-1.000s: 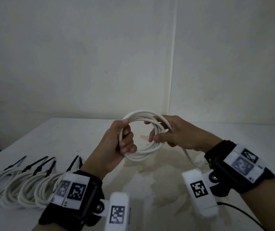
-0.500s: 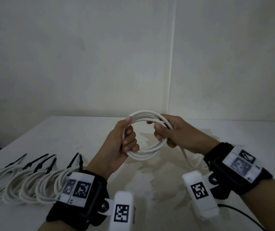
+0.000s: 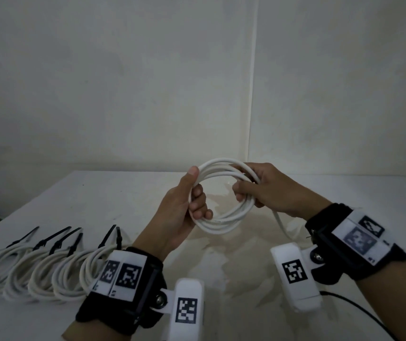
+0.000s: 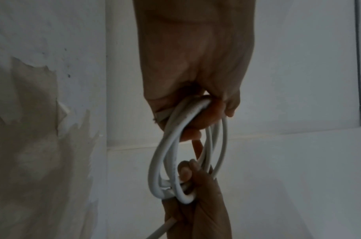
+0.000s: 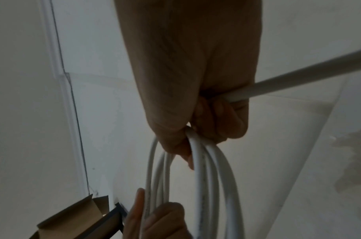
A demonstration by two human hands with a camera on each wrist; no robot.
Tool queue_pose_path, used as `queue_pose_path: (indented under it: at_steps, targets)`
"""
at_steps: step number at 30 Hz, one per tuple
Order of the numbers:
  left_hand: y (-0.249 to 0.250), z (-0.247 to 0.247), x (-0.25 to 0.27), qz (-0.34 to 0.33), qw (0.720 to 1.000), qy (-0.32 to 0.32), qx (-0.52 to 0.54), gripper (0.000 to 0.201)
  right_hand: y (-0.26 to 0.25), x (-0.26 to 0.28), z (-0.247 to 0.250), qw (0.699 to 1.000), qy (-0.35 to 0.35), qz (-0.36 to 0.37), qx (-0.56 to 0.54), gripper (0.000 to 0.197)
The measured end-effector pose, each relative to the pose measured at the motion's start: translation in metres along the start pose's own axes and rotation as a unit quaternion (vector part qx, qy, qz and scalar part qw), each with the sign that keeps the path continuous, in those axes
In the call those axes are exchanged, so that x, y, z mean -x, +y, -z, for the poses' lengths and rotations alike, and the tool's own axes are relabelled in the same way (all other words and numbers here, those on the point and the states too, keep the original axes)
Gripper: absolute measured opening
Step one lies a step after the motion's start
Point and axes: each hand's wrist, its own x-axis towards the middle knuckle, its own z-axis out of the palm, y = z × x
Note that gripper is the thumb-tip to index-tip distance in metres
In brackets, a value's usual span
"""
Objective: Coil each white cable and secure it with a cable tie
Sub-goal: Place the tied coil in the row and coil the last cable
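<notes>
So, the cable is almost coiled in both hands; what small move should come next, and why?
Probably the right hand should draw up the loose tail and lay it as one more loop. The left hand already grips the coil on its other side, and the tail trails down below the right hand, so no tie fits yet.

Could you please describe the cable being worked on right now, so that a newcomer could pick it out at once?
Start at the white table: a row of coiled cables lies along its left side. The one you want is the white coil held up in the middle, between the left hand and right hand. Unlike the row, it has no black tie, and a loose tail hangs from it.
</notes>
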Motion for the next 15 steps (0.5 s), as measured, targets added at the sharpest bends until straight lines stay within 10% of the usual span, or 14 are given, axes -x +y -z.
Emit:
queue_pose_path:
  at_steps: [15]
  targets:
    - [0.008,0.007,-0.007,-0.057,0.985,0.079,0.140,0.044,0.025,0.005,0.005,0.987,0.141,0.071,0.012,0.019]
